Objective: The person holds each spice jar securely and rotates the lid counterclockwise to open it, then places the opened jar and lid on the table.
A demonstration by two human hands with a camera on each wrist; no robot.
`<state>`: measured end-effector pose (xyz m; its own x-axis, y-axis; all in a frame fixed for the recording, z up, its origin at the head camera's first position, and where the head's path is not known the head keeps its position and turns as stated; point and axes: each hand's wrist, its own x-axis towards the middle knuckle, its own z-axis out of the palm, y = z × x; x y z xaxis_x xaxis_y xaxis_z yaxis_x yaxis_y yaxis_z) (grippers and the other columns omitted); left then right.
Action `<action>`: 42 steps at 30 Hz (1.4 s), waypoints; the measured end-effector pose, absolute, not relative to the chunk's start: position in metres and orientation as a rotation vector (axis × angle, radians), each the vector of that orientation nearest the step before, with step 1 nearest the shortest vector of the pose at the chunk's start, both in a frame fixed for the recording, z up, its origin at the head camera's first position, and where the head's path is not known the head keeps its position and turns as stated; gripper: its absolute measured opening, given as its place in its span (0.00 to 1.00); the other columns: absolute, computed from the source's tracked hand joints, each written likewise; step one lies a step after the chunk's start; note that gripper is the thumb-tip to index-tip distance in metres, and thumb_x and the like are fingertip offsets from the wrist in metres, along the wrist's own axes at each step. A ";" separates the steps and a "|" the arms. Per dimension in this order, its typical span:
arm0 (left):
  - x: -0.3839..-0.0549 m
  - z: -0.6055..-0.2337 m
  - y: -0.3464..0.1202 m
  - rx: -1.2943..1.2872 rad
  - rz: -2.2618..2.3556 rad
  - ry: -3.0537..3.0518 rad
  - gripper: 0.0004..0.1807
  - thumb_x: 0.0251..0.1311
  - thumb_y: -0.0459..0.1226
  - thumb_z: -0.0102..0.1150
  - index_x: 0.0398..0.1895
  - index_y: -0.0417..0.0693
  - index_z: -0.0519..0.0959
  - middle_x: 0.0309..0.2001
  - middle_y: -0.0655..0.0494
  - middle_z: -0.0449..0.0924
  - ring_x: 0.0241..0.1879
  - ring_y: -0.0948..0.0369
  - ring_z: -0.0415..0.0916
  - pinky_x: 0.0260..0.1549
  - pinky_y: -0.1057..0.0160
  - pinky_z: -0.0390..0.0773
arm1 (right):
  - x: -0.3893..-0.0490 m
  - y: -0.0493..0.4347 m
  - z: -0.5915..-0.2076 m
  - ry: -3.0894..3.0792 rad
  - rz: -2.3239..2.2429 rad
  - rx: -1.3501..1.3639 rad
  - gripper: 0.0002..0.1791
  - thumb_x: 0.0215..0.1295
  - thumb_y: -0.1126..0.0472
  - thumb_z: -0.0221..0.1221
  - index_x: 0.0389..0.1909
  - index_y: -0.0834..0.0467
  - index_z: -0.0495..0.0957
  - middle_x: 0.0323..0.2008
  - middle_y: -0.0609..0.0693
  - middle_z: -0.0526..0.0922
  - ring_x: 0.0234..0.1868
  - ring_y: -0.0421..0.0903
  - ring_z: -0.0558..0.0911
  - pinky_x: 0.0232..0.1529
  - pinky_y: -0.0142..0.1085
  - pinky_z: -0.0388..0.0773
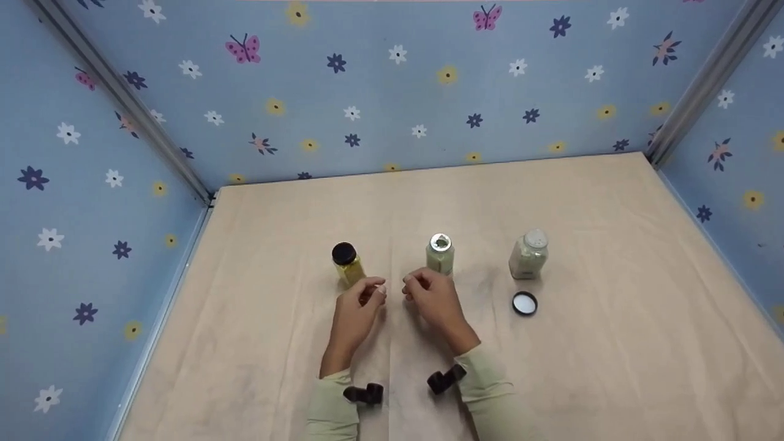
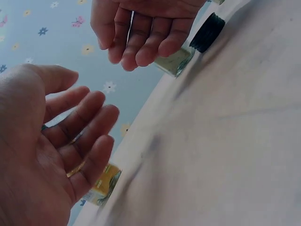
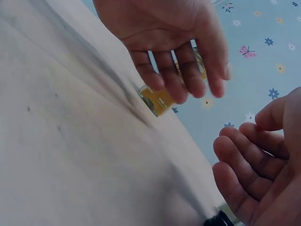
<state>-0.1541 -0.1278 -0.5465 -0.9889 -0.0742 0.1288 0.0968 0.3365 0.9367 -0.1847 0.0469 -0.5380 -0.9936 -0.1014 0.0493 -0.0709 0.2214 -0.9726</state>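
Your left hand and right hand hold nothing, fingers loosely bent. A yellow, black-capped, glass-like bottle stands upright just beyond the left, the nearer hand.

Three views: one from above, two low at the wrists.
The head view looks forward and down, far enough back to take in both sleeves, the table and the far wall. Each wrist view sits close at the palm side, the left beside the left hand, the right beside the right hand, slanting opposite ways. All three share both hands and the yellow bottle.
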 end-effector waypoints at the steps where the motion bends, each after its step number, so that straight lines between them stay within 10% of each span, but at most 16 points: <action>1: -0.154 -0.548 -0.128 -0.026 -1.730 -2.427 0.13 0.70 0.39 0.59 0.50 0.40 0.83 0.33 0.56 0.83 0.34 0.59 0.81 0.35 0.63 0.78 | -0.185 0.046 -0.539 2.440 -1.916 -0.168 0.12 0.71 0.60 0.58 0.36 0.67 0.83 0.28 0.49 0.83 0.31 0.48 0.84 0.33 0.38 0.80; 42: -0.158 -0.552 -0.164 0.137 -1.634 -2.117 0.09 0.71 0.34 0.57 0.42 0.35 0.84 0.33 0.43 0.82 0.33 0.52 0.81 0.35 0.67 0.78 | -0.208 -0.003 -0.557 2.484 -1.837 -0.286 0.17 0.68 0.61 0.62 0.55 0.63 0.82 0.47 0.54 0.86 0.47 0.45 0.84 0.51 0.40 0.79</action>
<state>-0.1582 -0.1636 -0.5517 -0.8894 -0.3497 0.2945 0.1963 0.2896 0.9368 -0.2079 -0.0028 -0.5572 -0.9822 -0.1706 0.0783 -0.1248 0.2821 -0.9512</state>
